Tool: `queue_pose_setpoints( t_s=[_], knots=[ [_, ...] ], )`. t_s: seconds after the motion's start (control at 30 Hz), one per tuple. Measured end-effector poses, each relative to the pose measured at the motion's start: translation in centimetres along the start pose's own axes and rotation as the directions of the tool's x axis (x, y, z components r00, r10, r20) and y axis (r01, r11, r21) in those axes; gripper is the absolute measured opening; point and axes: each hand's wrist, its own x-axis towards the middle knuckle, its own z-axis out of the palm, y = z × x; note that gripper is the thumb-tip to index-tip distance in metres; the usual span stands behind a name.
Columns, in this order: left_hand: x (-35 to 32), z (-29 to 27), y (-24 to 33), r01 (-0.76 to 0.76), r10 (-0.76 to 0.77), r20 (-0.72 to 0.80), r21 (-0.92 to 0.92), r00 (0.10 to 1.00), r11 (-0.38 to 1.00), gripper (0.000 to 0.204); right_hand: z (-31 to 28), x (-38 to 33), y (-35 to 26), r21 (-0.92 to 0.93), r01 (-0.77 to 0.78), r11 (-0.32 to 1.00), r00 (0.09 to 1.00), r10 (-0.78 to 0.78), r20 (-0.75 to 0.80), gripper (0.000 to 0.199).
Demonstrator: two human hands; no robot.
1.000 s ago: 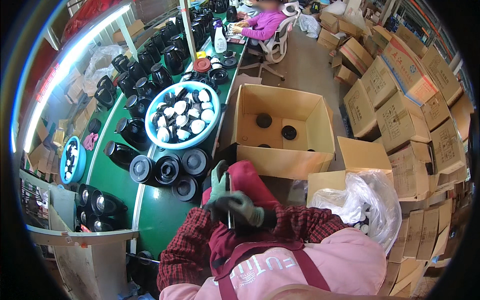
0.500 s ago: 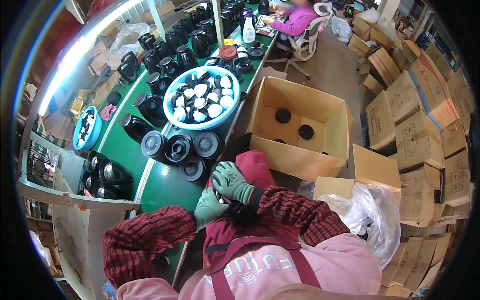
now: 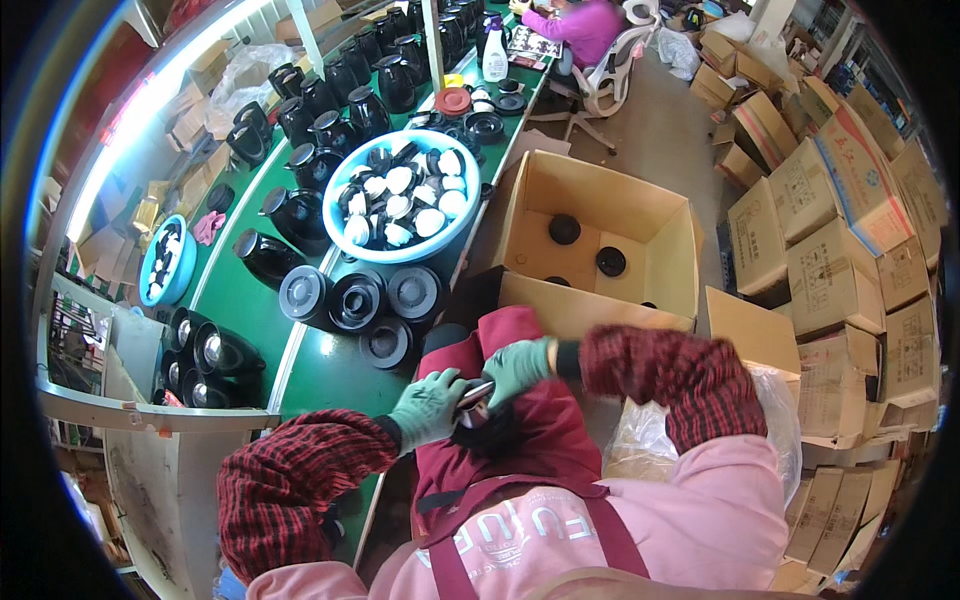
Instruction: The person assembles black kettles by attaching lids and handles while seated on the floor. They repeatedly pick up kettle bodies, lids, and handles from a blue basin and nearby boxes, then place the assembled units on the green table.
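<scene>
Both my hands wear green gloves and meet over my lap, on a dark red apron. My left hand [image 3: 428, 405] and my right hand [image 3: 515, 368] together grip a small dark part with a metal rim [image 3: 474, 398], held between them. Just ahead on the green bench [image 3: 320, 365] lie three round black bases [image 3: 357, 300] and a fourth disc [image 3: 387, 343]. A light blue basin [image 3: 345, 190] beyond them holds several black and white round parts.
An open cardboard box [image 3: 672, 250] with black discs on its bottom stands ahead to my right. Black kettle bodies [image 3: 300, 215] line the bench. Stacked cartons [image 3: 850, 270] fill the right side, a clear plastic bag [image 3: 780, 420] lies by my right arm. Another person [image 3: 575, 20] sits far ahead.
The view has swung left and down. My hands have come lower and closer to my body, now side by side on the small part; my right elbow has swung out to the right.
</scene>
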Motion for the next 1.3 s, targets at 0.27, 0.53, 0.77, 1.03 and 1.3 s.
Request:
queue_pose_setpoints(
  t_s=[0.27,0.53,0.77,1.03,1.3],
  knots=[
    [1.0,-0.1,0.9,0.029,0.000,0.220,-0.131,0.975,0.991,0.058,-1.1,1.7,0.7,0.583,-0.325,0.744,0.664,-0.260,0.702,0.031],
    [4.7,1.3,-6.1,-0.578,0.559,0.172,0.086,0.811,0.811,0.027,3.2,-0.8,-5.0,0.800,-0.595,-0.076,0.788,0.142,0.599,0.026],
    [9.8,1.0,-5.4,-0.897,0.890,0.116,0.023,0.442,0.442,0.017,6.8,-2.5,-10.9,0.863,-0.275,-0.424,0.791,0.409,0.454,0.017],
    [13.6,0.8,-4.2,-0.963,0.937,0.251,-0.055,0.244,0.265,0.021,8.3,-1.2,-12.9,0.792,0.011,-0.610,0.773,0.508,0.380,0.021],
    [9.7,0.7,-3.9,-0.569,0.559,0.110,0.159,0.822,0.806,0.041,4.2,-4.0,-9.6,0.817,-0.249,-0.520,0.855,0.279,0.438,0.035]
  ],
)
